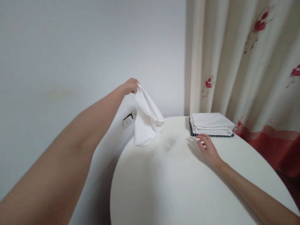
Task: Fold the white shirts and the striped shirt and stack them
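Observation:
My left hand [131, 86] pinches the upper corner of a white cloth [148, 120], raised over the far left edge of the table. The cloth hangs down in loose folds, its lower part close to the tabletop; whether it touches there I cannot tell. My right hand [208, 148] hovers low over the table with its fingers apart and nothing in them. Just beyond those fingers lies a stack of folded white cloths [212, 123], with a dark striped cloth [212, 135] showing beneath it.
The round white table [187, 187] carries a grey smudge near its middle. Behind it on the left is a pale wall [93, 40] with a power socket [127, 121]. A cream curtain [225, 56] with red flowers hangs at the right, close to the table's edge.

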Action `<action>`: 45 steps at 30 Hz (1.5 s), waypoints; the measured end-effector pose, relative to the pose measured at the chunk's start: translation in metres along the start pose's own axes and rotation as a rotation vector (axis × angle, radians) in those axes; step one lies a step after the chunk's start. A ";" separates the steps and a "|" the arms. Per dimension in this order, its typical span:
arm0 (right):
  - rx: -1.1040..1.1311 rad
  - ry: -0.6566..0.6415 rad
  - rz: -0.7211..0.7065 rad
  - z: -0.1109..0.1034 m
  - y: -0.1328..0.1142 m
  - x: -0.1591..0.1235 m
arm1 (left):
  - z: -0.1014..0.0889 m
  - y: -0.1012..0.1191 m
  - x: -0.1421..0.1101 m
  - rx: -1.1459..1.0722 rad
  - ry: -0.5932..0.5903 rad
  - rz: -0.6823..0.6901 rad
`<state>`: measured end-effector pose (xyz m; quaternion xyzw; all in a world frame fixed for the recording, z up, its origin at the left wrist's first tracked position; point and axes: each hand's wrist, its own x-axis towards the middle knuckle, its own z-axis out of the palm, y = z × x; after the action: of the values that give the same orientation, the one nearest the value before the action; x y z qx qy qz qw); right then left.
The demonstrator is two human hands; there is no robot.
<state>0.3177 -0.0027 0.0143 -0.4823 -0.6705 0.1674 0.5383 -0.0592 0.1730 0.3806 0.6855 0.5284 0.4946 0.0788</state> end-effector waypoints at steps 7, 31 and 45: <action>-0.017 -0.008 0.047 -0.001 0.004 0.000 | 0.015 0.007 0.012 -0.350 0.303 0.079; -0.014 -0.098 -0.020 0.025 0.005 -0.004 | -0.008 -0.104 -0.287 0.814 -0.227 0.013; -0.545 0.120 -0.172 -0.042 0.021 0.057 | 0.118 -0.232 -0.245 0.709 -0.405 -0.249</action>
<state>0.3671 0.0415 0.0459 -0.5595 -0.6963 -0.0942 0.4397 -0.1075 0.1250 0.0303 0.6844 0.7185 0.1244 -0.0006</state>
